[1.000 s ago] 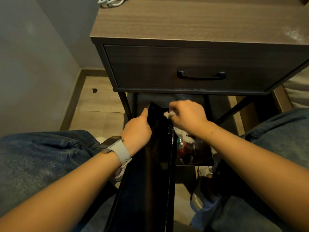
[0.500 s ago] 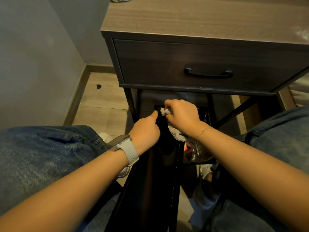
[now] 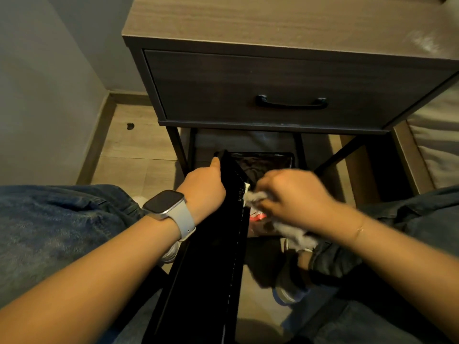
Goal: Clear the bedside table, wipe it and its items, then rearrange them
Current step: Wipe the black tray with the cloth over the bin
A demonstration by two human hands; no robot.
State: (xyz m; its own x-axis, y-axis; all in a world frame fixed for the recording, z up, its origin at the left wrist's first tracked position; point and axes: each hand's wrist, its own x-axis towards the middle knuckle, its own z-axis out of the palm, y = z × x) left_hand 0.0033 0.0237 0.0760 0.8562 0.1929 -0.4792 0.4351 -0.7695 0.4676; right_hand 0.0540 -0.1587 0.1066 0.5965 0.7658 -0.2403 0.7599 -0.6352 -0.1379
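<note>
Table (image 3: pixel 285 28) stands beyond both hands. Black panel (image 3: pixel 211 244), an item off it, stands on edge between them; left hand (image 3: pixel 203 188) grips its far end, and a loose hold could let it topple. Right hand (image 3: pixel 295 194), blurred, clutches cloth (image 3: pixel 294 234) against the panel's edge, nearer the body than 0.5 s ago; hasty strokes may skip spots.

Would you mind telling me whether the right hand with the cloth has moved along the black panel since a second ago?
Yes. The right hand, gripping the cloth, has slid down the black panel toward the person, while the left hand stays near its top corner.
</note>
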